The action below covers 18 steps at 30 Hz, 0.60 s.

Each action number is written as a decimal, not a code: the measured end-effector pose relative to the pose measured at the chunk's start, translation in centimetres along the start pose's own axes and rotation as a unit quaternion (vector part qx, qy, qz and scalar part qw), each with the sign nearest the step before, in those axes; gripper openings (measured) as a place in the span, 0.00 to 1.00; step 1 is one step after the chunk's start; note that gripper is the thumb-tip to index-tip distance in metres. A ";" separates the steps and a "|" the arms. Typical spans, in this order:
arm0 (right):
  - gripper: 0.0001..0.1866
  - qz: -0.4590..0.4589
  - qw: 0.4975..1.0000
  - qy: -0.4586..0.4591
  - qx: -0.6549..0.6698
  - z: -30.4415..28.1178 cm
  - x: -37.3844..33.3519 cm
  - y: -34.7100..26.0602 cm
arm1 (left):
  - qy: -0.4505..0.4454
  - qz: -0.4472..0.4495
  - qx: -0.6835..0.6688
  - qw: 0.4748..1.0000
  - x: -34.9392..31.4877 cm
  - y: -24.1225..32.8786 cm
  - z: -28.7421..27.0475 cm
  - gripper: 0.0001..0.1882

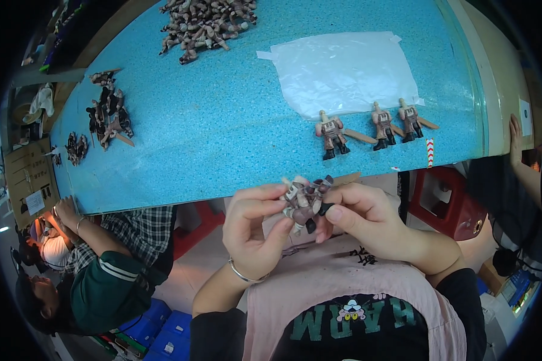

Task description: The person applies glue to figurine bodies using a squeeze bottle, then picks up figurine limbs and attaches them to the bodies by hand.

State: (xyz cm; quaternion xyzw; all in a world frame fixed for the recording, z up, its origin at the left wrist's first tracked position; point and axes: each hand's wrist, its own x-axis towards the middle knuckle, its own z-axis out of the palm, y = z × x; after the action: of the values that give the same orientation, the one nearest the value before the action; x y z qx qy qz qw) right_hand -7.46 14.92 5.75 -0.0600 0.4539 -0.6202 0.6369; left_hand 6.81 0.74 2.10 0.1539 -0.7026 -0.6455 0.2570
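Observation:
Between my two hands, in front of the table's near edge, a small toy figure [302,207] in brownish pink, white and black is held up. My left hand [253,222] pinches its upper left side with thumb and fingers; a metal bangle circles that wrist. My right hand [364,213] grips the figure's right side near a black part, with a brown flat piece [346,178] showing just behind the fingers. Exact finger contact on the far side is hidden. Beyond them, three similar figures lie in a row: a left one [332,133], a middle one [383,125] and a right one [411,120].
The blue table [205,126] bears a heap of figure parts [205,24] at the back and smaller clusters [109,111] at the left. A white plastic sheet [346,72] is taped down. One co-worker [111,283] sits left; another's hand [516,135] rests at right. Red stools [442,204] stand below.

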 end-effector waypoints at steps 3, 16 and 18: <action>0.10 -0.080 0.991 -0.020 -0.108 -0.8 0.1 0.4 | -0.129 0.014 0.056 0.990 0.5 -0.2 -1.7 0.10; 0.14 -0.206 0.934 -0.028 -0.291 -1.6 0.6 1.1 | -0.208 -0.207 -0.225 0.929 2.7 0.5 0.3 0.06; 0.12 -0.217 0.923 -0.014 -0.319 -1.6 0.6 1.1 | -0.183 -0.173 -0.217 0.943 2.4 0.5 0.8 0.12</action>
State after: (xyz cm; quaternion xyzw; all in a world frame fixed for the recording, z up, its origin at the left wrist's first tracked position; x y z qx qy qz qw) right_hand -7.82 15.50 3.81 -0.3652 0.5949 -0.5647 0.4404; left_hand 4.46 0.20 2.91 0.0931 -0.5427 -0.8340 0.0356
